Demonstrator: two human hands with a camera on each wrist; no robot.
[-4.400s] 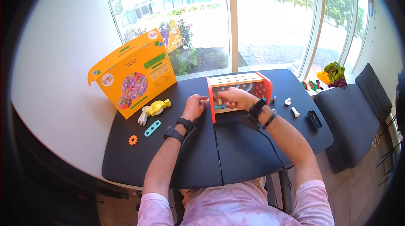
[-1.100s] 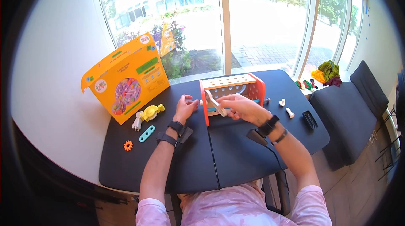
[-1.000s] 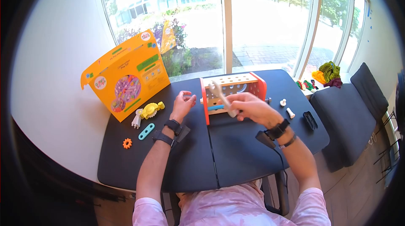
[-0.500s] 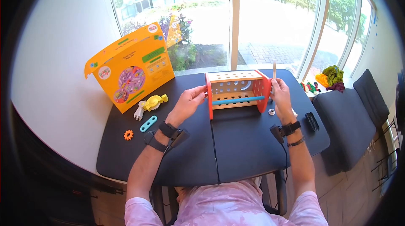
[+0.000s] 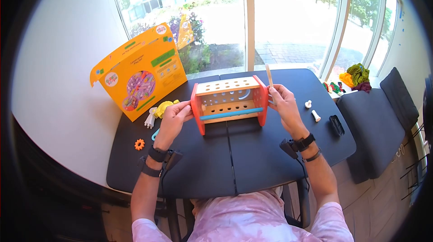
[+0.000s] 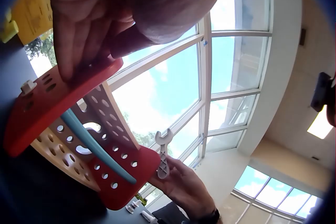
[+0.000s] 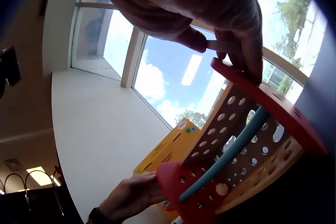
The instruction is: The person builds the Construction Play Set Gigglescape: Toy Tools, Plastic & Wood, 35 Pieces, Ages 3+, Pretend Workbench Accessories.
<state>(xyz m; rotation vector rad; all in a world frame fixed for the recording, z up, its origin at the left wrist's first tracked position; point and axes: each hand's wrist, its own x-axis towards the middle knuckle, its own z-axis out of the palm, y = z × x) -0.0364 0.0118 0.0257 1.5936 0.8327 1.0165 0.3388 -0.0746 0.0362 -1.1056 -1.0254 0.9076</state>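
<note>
A toy toolbox with red end panels, perforated boards and a blue rod is at the middle of the dark table. My left hand holds its left end panel, fingers along the outer face and thumb at the upper edge. At the opposite panel, my right hand pinches a whitish toy wrench, its open-ended head pointing up. Fingers of that hand also rest against the red panel. A small pale peg head sticks out of the left panel.
An orange play set box stands at the back left. Beside it lie yellow and white toy pieces and an orange gear. White bolts and a black case lie at right. A cable runs from my right wrist.
The right hand has carried the wrench from in front of the toolbox to its right end. The left hand has come to the left panel. The toolbox has shifted left and toward me.
</note>
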